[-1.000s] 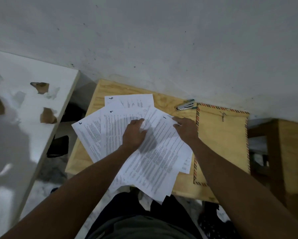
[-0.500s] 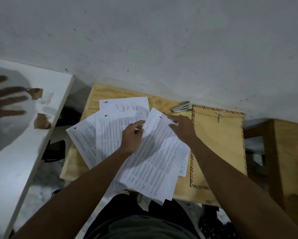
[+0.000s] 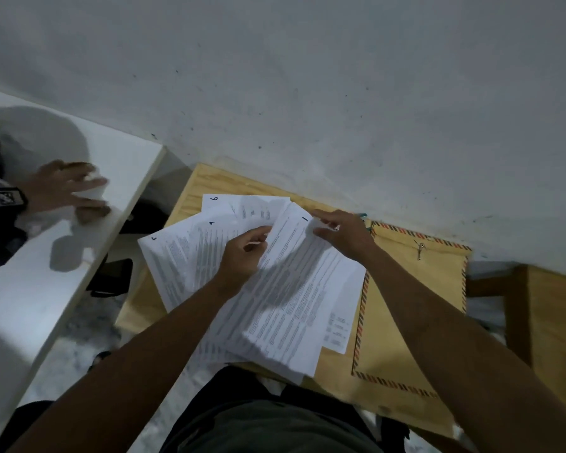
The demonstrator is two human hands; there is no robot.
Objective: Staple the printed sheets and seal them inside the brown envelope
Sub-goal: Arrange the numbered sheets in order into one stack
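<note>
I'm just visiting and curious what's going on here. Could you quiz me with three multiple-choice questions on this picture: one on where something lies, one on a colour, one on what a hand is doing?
1. Where does the brown envelope lie relative to the printed sheets?
A. To their right
B. To their left
C. Under the white table

2. What colour is the envelope's body?
A. Blue
B. Brown
C. Black

3. What is the left hand doing?
A. Hanging idle
B. Holding a cup
C. Pinching a sheet's edge

Answers: 1 A, it borders the sheets' right side; 2 B, brown paper with a striped edge; 3 C, fingers curl round paper.

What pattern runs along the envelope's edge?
Red and dark diagonal stripes border the brown envelope, clearest in the head view.
</note>
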